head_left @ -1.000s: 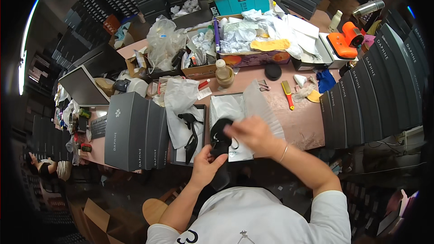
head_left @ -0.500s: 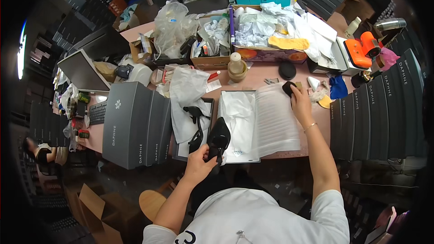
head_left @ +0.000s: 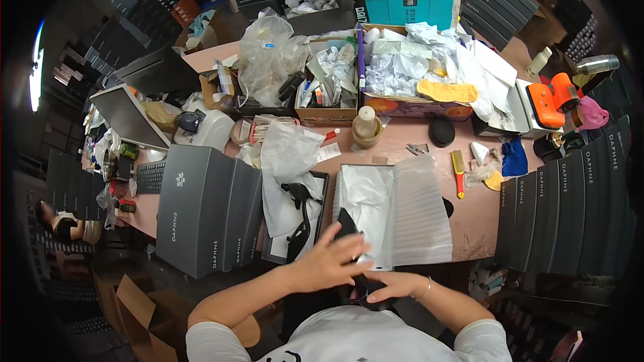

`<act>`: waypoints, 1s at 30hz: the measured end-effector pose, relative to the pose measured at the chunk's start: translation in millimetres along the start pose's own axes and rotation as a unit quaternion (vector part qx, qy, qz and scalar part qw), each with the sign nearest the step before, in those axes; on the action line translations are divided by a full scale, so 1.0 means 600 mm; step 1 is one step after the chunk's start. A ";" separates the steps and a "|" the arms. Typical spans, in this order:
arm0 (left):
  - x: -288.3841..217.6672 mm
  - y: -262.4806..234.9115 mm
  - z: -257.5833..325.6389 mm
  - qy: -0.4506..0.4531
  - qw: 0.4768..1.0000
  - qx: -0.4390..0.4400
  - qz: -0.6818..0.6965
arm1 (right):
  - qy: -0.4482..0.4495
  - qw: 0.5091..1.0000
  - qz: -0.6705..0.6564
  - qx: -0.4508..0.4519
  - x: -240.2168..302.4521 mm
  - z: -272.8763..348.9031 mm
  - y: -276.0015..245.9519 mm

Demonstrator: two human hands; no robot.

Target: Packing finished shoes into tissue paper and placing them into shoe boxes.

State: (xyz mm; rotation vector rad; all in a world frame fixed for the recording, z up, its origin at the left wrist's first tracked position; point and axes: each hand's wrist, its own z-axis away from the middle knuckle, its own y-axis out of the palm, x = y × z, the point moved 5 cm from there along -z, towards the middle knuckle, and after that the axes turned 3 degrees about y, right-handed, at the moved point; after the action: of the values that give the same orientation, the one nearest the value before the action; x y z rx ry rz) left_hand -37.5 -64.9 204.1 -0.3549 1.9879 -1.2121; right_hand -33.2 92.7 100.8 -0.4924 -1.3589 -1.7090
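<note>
A black pointed shoe (head_left: 346, 224) is held close to my body, its toe aimed at the table. My right hand (head_left: 394, 285) is wrapped round its back end. Across the shoe's side lies my left hand (head_left: 333, 260), fingers spread and a little blurred; whether they touch it I cannot tell. The matching black heeled shoe (head_left: 299, 218) lies on white tissue in an open dark shoebox (head_left: 320, 184). Beside that, a second box part (head_left: 388, 169) contains white paper (head_left: 365, 194), with a ribbed white foam sheet (head_left: 421, 211) spread out to its right. A black pad (head_left: 448, 208) shows at the sheet's right edge.
Dark shoeboxes stand at left (head_left: 194, 211) and right (head_left: 567, 211). A yellow-and-red brush (head_left: 458, 173), a blue cloth (head_left: 514, 157) and a round black case (head_left: 441, 132) rest on the pink table (head_left: 476, 231). Behind are a paper-filled carton (head_left: 416, 104) and a cream bottle (head_left: 366, 124).
My right hand has left the black pad on the table and come to the shoe. The shoe is nearer my body, and my left fingers have spread. The whole view has shifted slightly.
</note>
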 end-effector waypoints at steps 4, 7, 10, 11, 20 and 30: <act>0.291 -0.044 0.010 -0.398 0.908 -0.111 0.061 | -0.049 0.993 -0.031 -0.103 -0.029 0.039 0.014; 0.430 -0.044 -0.032 -0.451 0.888 0.053 -0.073 | -0.099 0.986 -0.082 -0.102 -0.007 0.046 0.041; 0.548 0.044 0.022 -0.325 0.939 0.030 -0.105 | -0.157 0.964 -0.157 -0.146 -0.035 0.057 0.045; 0.542 0.052 0.033 -0.310 0.943 -0.022 -0.115 | -0.177 0.945 -0.226 -0.159 -0.037 0.067 0.043; 0.029 -0.243 -0.057 -0.129 0.949 -0.230 0.173 | -0.423 0.833 -0.356 0.020 -0.007 0.128 0.023; 0.022 -0.111 0.009 -0.241 0.930 -0.021 -0.278 | -0.374 0.871 -0.317 0.028 0.012 0.163 0.088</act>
State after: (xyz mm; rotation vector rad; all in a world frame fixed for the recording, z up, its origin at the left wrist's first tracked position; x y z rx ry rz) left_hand -52.2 -109.6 253.2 -1.1818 1.5216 -1.2556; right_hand -14.0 179.1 168.3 -0.7855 -2.3197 -2.0834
